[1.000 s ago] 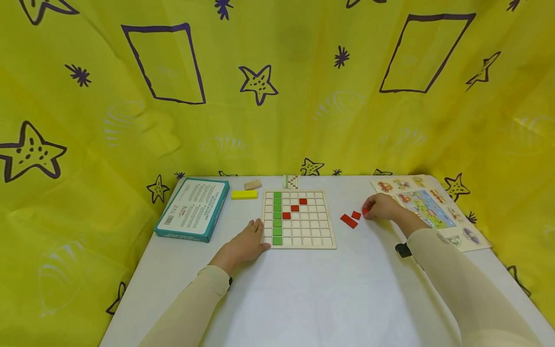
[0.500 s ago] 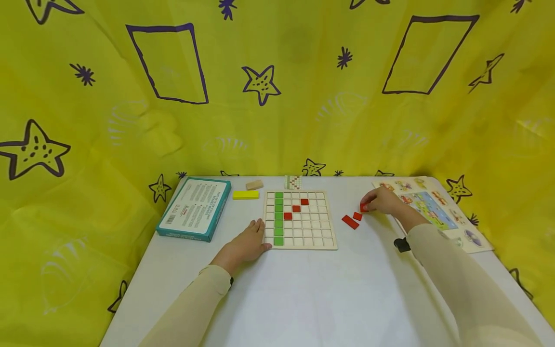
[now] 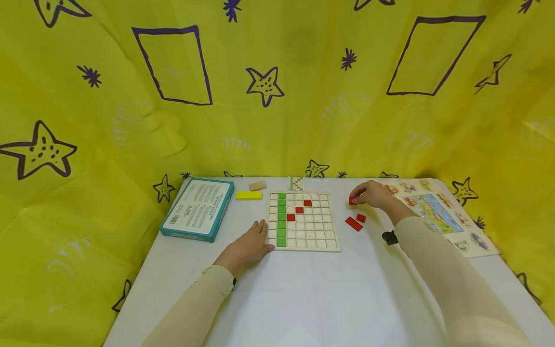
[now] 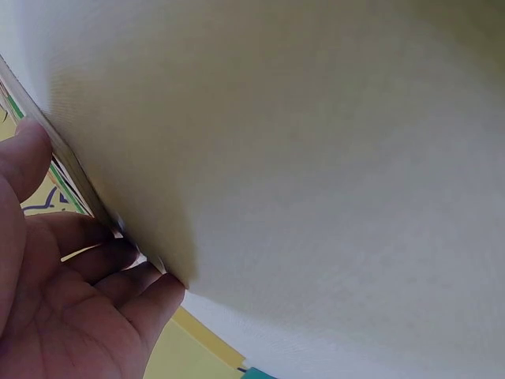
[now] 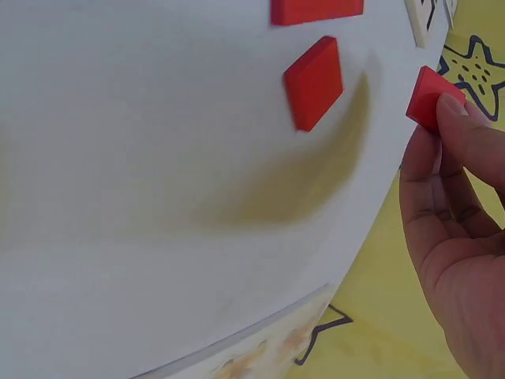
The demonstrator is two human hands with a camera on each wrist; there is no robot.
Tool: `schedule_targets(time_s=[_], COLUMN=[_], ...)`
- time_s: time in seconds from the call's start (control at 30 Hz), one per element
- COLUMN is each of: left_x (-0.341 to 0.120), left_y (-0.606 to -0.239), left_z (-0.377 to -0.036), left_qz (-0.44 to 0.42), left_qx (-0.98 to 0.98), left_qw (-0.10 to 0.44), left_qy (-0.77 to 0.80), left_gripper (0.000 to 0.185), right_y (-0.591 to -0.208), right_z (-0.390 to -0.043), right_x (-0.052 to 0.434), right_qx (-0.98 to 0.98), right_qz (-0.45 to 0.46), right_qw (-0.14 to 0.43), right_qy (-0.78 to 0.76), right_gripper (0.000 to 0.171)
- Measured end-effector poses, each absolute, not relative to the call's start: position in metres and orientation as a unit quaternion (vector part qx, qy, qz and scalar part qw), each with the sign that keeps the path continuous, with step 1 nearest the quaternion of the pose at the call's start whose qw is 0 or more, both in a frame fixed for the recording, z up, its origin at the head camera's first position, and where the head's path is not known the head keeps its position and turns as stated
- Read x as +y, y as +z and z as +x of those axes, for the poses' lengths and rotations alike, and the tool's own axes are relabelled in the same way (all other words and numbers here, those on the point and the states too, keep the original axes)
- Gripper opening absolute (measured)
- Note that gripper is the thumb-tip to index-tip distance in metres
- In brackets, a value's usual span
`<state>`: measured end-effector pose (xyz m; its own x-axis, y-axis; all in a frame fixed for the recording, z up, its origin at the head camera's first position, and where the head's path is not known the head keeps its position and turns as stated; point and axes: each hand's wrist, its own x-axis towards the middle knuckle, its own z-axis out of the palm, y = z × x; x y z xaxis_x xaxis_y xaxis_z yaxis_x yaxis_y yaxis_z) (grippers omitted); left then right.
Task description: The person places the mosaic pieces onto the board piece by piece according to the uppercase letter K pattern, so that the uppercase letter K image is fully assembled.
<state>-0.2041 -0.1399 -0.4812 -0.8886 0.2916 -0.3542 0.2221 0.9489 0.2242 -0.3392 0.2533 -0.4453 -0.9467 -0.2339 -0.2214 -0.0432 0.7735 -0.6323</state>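
Observation:
A wooden grid board lies on the white table. Green tiles fill most of one column near its left side, and three red tiles run diagonally beside them. My left hand rests against the board's left edge, fingers along the side and thumb at the near corner. Between thumb and fingers, my right hand pinches a red square tile, held up right of the board. Below that hand, another red square tile and a longer red rectangular piece lie on the table.
A small pattern card is behind the board. At back left are a yellow bar, a plain wooden block and a teal-edged box. A picture puzzle board lies at right, partly behind my right arm.
My right hand has lifted the red square tile and carried it left, past the other red pieces. The left hand stays at the board's edge. The whole view has shifted slightly.

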Motion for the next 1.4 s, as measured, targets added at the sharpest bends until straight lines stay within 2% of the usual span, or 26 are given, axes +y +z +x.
schedule_targets(time_s=[0.9, 1.2, 1.4], left_x=[-0.141, -0.140, -0.140], left_y=[-0.480, -0.478, -0.478], left_z=[-0.203, -0.203, -0.203], left_qz=[0.124, 0.118, 0.126], left_qx=[0.966, 0.965, 0.965], left_qw=[0.202, 0.208, 0.205], left_qy=[0.105, 0.106, 0.103], left_gripper=[0.084, 0.086, 0.085], right_y=[-0.445, -0.446, -0.449], right_z=[-0.369, -0.370, -0.370], right_x=[0.163, 0.148, 0.143], right_qx=[0.917, 0.923, 0.922], right_qz=[-0.115, -0.112, -0.103], right_qw=[0.139, 0.133, 0.143], right_qy=[-0.356, -0.343, -0.345], right_gripper=[0.014, 0.008, 0.011])
